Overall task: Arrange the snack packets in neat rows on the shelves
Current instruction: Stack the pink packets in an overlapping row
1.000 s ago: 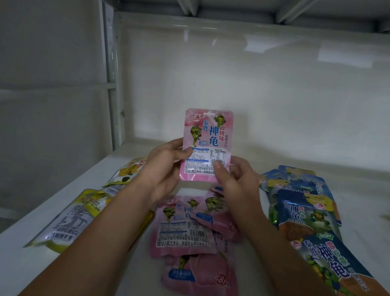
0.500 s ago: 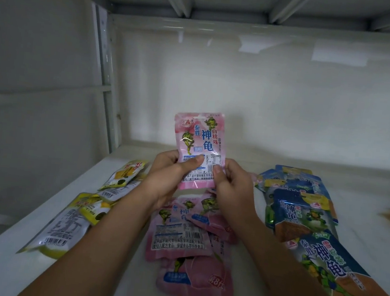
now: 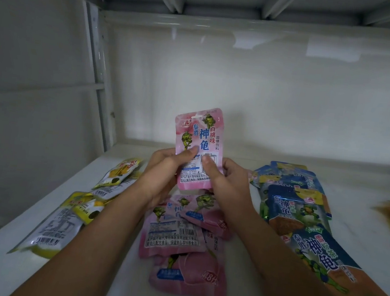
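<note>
here both hands, left hand [image 3: 162, 168] and right hand [image 3: 227, 183], pinch one pink packet [image 3: 198, 145] upright above the loose pink pile [image 3: 179, 231], probably squaring it before shelving.

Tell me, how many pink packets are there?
4 that I can make out: one pink packet upright in both hands, three overlapping on the shelf below. More may hide underneath.

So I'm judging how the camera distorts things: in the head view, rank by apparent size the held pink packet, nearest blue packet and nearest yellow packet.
1. nearest blue packet, partly hidden by the arm
2. nearest yellow packet
3. held pink packet

Nearness inflates the first two, so true sizes may match.
</note>
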Available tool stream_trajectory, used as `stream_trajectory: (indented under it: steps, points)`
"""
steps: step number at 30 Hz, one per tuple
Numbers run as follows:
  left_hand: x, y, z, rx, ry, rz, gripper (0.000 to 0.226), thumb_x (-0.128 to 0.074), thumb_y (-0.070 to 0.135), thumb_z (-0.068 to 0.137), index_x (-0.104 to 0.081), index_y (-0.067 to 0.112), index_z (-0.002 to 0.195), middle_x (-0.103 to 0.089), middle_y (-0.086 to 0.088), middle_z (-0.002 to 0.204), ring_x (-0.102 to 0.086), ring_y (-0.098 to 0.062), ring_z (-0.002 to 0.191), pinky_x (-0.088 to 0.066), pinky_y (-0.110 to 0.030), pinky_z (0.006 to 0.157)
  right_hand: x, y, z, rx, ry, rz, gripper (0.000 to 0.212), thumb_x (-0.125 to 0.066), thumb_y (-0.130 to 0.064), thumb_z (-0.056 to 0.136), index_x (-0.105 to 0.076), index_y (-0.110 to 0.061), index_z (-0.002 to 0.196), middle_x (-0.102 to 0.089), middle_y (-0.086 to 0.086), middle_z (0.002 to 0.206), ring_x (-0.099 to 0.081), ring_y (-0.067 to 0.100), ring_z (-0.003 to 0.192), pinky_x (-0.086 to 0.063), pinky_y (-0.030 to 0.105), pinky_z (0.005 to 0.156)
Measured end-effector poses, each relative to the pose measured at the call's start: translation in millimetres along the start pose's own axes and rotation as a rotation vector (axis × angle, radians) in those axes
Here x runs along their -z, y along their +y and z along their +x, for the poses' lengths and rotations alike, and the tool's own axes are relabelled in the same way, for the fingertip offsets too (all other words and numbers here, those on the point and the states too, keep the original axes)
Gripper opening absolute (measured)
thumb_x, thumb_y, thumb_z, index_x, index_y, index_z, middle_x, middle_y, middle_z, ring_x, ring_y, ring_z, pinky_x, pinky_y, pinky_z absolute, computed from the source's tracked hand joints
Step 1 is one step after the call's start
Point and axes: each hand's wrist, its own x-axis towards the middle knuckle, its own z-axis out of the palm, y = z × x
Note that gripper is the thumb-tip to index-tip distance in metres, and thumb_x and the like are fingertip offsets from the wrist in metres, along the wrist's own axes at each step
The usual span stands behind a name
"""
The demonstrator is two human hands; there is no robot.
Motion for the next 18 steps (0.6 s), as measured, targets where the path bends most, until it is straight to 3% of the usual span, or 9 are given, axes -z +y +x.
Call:
stream_trajectory:
  steps: [3, 5, 6, 8, 10, 13, 15, 18]
  points:
    - [1.6, 4.1, -0.4, 0.004, 0.025, -0.058, 0.029, -0.069, 0.014, 0.098, -0.071, -0.004, 0.12, -0.077, -0.021, 0.113, -0.077, -0.035, 0.102, -0.065, -0.043, 0.084, -2.6, -1.7, -1.7, 0.017, -0.053, -0.007, 0.066, -0.069, -0.061, 0.082, -0.066, 0.003, 0.1, -0.068, 0.033, 0.102, -0.065, 0.054, 0.098, -0.054, 0.069, 0.084]
    - [2.9, 5.7, -0.7, 0.015, 0.033, -0.067, 0.028, -0.071, 0.013, 0.097, -0.072, -0.004, 0.119, -0.077, -0.023, 0.112, -0.077, -0.039, 0.1, -0.065, -0.046, 0.082, -2.1, 0.3, -0.7, 0.067, -0.078, -0.047, 0.04, -0.065, -0.047, 0.094, -0.069, -0.007, 0.094, -0.07, 0.026, 0.087, -0.069, 0.043, 0.081, -0.059, 0.058, 0.076]
    - [3.7, 5.7, -0.6, 0.022, 0.03, -0.062, 0.029, -0.072, 0.013, 0.096, -0.072, -0.004, 0.119, -0.077, -0.024, 0.111, -0.076, -0.041, 0.101, -0.064, -0.05, 0.084, -1.7, 0.4, -1.0, 0.097, -0.08, -0.081, 0.028, -0.063, -0.037, 0.1, -0.068, -0.013, 0.086, -0.066, 0.019, 0.075, -0.063, 0.031, 0.068, -0.054, 0.049, 0.066]
    - [4.3, 5.6, -1.0, 0.038, 0.028, -0.047, 0.03, -0.073, 0.015, 0.095, -0.072, -0.003, 0.119, -0.076, -0.025, 0.111, -0.074, -0.045, 0.105, -0.062, -0.056, 0.088, -0.7, 2.2, -2.4, 0.144, -0.083, -0.131, 0.027, -0.059, -0.026, 0.105, -0.063, -0.019, 0.079, -0.055, 0.009, 0.064, -0.05, 0.023, 0.06, -0.044, 0.039, 0.061]
    - [4.1, 5.0, -1.2, 0.045, 0.035, -0.039, 0.03, -0.074, 0.016, 0.095, -0.072, -0.003, 0.118, -0.077, -0.025, 0.11, -0.073, -0.047, 0.106, -0.061, -0.059, 0.09, -1.0, 2.7, -2.5, 0.134, -0.099, -0.146, 0.031, -0.058, -0.032, 0.104, -0.064, -0.01, 0.083, -0.059, 0.012, 0.066, -0.052, 0.032, 0.061, -0.048, 0.043, 0.061]
    - [2.9, 5.3, -2.0, 0.055, 0.043, -0.059, 0.028, -0.073, 0.014, 0.095, -0.072, -0.002, 0.118, -0.077, -0.025, 0.11, -0.072, -0.048, 0.107, -0.06, -0.061, 0.09, 0.9, 1.8, -2.4, 0.118, -0.097, -0.148, 0.025, -0.058, -0.017, 0.106, -0.064, -0.018, 0.082, -0.061, -0.012, 0.059, -0.055, 0.008, 0.056, -0.045, 0.031, 0.058]
    - [3.0, 5.5, -1.3, 0.067, 0.031, -0.094, 0.03, -0.07, 0.013, 0.096, -0.07, 0.001, 0.123, -0.076, -0.024, 0.115, -0.072, -0.047, 0.109, -0.058, -0.063, 0.093, 1.0, -1.6, -3.8, 0.107, -0.101, -0.116, 0.016, -0.063, -0.022, 0.103, -0.072, -0.016, 0.091, -0.073, -0.004, 0.073, -0.069, 0.02, 0.069, -0.057, 0.042, 0.065]
    - [3.0, 7.3, -2.2, 0.074, 0.02, -0.141, 0.034, -0.066, 0.011, 0.097, -0.067, 0.003, 0.13, -0.075, -0.022, 0.119, -0.072, -0.045, 0.111, -0.057, -0.062, 0.096, -2.5, -7.6, -8.2, 0.119, -0.118, -0.05, 0.059, -0.071, -0.051, 0.093, -0.067, 0.008, 0.099, -0.068, 0.032, 0.092, -0.065, 0.052, 0.09, -0.056, 0.066, 0.078]
